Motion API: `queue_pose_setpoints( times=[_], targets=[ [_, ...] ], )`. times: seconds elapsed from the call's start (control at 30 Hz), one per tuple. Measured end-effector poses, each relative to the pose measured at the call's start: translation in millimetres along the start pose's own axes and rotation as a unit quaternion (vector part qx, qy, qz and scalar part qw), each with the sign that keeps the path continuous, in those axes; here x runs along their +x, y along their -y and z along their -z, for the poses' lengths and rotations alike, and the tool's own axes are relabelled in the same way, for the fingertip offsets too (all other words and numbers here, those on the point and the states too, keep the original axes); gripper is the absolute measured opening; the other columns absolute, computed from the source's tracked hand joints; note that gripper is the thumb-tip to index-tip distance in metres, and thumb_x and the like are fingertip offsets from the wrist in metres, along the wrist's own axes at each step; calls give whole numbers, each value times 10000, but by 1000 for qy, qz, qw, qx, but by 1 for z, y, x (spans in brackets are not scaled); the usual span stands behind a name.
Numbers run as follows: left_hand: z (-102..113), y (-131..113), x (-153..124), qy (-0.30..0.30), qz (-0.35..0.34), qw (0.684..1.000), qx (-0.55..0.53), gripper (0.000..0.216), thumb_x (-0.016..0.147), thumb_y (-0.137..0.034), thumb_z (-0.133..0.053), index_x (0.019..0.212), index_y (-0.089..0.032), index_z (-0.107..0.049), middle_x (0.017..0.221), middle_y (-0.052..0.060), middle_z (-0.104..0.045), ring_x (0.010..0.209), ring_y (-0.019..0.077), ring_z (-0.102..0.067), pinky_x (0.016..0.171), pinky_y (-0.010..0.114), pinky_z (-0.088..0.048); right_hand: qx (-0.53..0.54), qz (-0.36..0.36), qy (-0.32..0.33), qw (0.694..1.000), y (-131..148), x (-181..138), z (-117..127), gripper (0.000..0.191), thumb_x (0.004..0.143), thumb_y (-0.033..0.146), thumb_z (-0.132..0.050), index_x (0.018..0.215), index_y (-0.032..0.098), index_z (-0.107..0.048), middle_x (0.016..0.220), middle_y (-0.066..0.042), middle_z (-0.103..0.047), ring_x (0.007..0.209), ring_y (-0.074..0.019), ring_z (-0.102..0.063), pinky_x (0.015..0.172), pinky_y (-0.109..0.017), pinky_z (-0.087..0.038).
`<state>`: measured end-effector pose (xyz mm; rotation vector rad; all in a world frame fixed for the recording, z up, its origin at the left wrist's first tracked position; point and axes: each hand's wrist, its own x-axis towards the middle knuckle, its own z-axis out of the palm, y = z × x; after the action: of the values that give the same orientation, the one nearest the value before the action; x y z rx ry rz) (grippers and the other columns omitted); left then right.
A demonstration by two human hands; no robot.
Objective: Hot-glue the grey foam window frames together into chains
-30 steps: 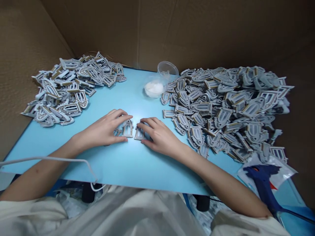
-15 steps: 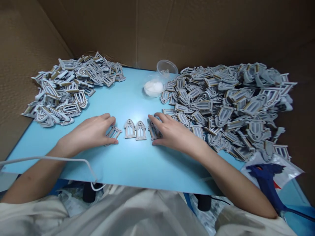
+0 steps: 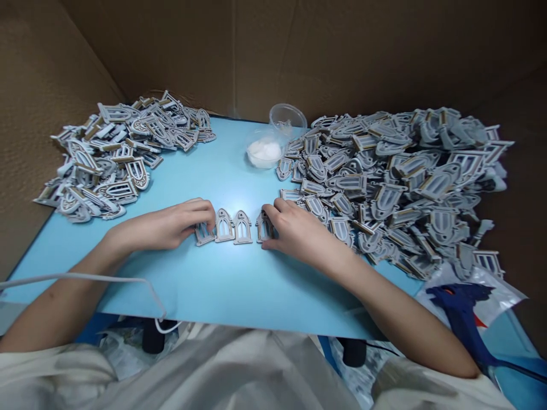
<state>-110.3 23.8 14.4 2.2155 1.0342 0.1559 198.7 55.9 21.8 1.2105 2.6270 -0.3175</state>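
Four lined-up window frames (image 3: 224, 225), two hands (image 3: 164, 228) (image 3: 297, 228)

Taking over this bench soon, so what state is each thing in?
Left hand: fingers on a window frame
Right hand: fingers on another frame
Middle frames: flat, side by side
Tub: uncovered, white contents
Clear lid: off, behind tub
Glue gun: lying on plastic bag
Left heap: loose frames
Right heap: loose frames

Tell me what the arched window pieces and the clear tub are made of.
The arched window pieces look like cut board: matte grey faces, tan edges showing. The clear tub seems thin plastic, glossy, its white contents visible through the wall.
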Motion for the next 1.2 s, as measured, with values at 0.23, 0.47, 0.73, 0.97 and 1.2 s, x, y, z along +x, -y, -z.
queue_pose_setpoints(
  times=[0.23,0.47,0.73,0.97,1.2],
  targets=[
    [-7,-5,-3,-39,-25,998,34,298,890,-53,-515,1071,-248,-648,1330,102,-614,1353,300,-562,1126,439,-515,2,-3,13,1000,4,-4,5,521,894,374,-922,1287,138,-673,1253,-193,-699,1200,-396,-709,944,-455,-586],
    [-24,-5,0,-70,104,989,73,702,937,-549,-797,1505,-236,-526,1449,144,-561,1396,390,-525,1196,551,-485,6,-10,26,1000,5,-1,6,517,920,370,-898,1314,131,-663,1278,-197,-701,1244,-392,-704,977,-459,-594],
    [-5,39,8,-244,96,964,45,425,955,-601,-779,1185,-247,-733,1235,77,-715,1032,260,-709,938,420,-609,27,-8,36,999,5,-2,8,787,969,406,-846,1596,70,-510,1433,-239,-663,1334,-417,-677,1065,-480,-574],
    [41,97,44,-401,179,864,246,151,990,-279,-697,1096,-177,-732,1329,109,-700,1322,297,-615,1146,480,-547,25,-25,7,999,2,-5,13,709,1065,438,-706,1661,124,-486,1430,-237,-659,1260,-421,-725,1001,-476,-585],
    [55,94,78,-396,159,863,270,437,1105,-341,-400,952,-74,-711,1409,66,-670,1442,240,-523,1248,397,-458,24,-25,23,999,2,-8,18,568,1085,438,-680,1556,139,-575,1342,-199,-679,1202,-369,-737,942,-409,-556]
  ],
)
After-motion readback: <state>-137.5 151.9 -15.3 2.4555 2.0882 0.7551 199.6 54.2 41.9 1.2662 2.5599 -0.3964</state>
